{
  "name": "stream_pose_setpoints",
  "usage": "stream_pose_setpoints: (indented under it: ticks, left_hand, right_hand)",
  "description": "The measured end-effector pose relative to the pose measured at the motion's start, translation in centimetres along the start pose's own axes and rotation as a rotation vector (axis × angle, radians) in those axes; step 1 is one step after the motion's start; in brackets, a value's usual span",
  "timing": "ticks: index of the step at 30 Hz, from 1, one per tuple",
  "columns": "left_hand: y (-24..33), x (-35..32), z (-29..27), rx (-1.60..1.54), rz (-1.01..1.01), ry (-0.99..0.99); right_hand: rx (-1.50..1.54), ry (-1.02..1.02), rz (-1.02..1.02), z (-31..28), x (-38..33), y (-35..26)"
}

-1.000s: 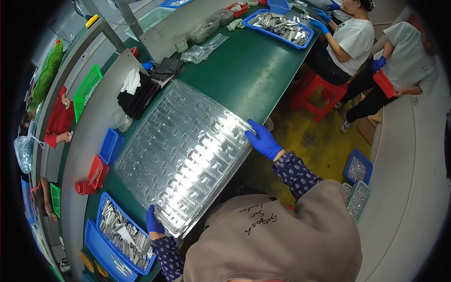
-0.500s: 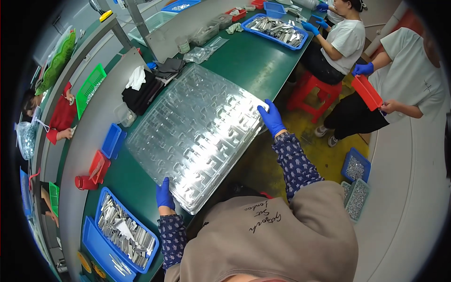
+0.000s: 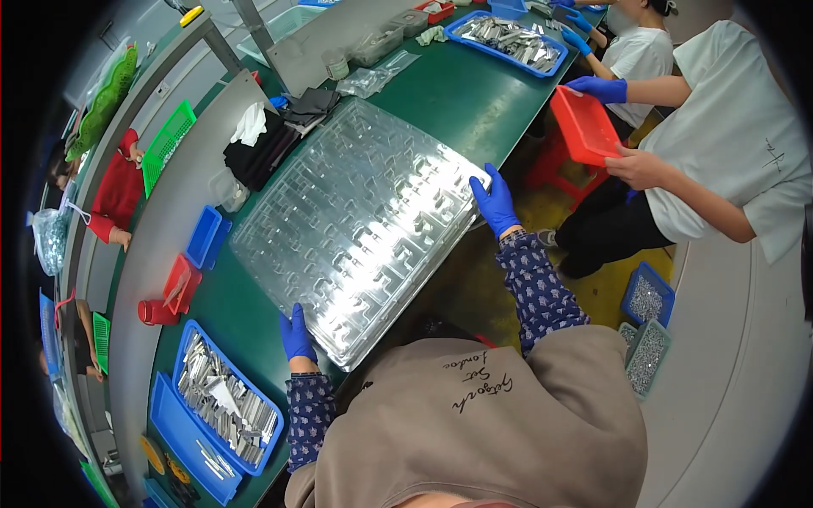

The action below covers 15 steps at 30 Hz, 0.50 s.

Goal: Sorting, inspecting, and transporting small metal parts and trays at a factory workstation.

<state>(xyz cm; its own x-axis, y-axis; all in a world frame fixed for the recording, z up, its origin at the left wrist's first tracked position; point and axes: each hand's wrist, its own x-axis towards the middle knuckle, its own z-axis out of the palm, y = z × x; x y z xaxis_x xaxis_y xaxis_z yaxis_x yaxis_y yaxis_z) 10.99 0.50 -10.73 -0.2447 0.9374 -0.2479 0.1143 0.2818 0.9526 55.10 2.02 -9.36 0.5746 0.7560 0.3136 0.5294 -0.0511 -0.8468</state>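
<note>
A large stack of clear moulded plastic trays (image 3: 364,224) lies tilted across the green bench, its near edge reaching over the bench's edge. Glare covers much of its right side, and several layered rims show along the near edge. My left hand (image 3: 297,337), in a blue glove, grips the near left corner, with part of its fingers hidden. At the right corner, my right hand (image 3: 495,201), also blue-gloved, has its fingers closed on the rim with the thumb on top.
A blue tray of metal strips (image 3: 227,402) sits left of me, by a flatter blue tray (image 3: 190,449). Dark folded cloth (image 3: 258,157) lies behind the stack. At right, a co-worker holds a red bin (image 3: 584,125). Another blue tray of metal parts (image 3: 508,42) stands far along the bench.
The co-worker at right has come closer, bringing the red bin leftward toward the bench. My hands stay on the tray stack, which has barely shifted in view.
</note>
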Motion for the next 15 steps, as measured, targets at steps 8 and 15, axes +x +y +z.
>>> stream_pose_setpoints:
  ticks: [8,15]
  left_hand:
    - [0.6,-0.4,0.1,0.033,0.017,-0.021]
    - [-1.7,0.5,0.3,-0.175,0.023,-0.03]
  right_hand:
    - [-0.054,0.045,0.042,0.3,-0.3,0.7]
    - [0.068,0.052,0.012,0.4,-1.0,0.8]
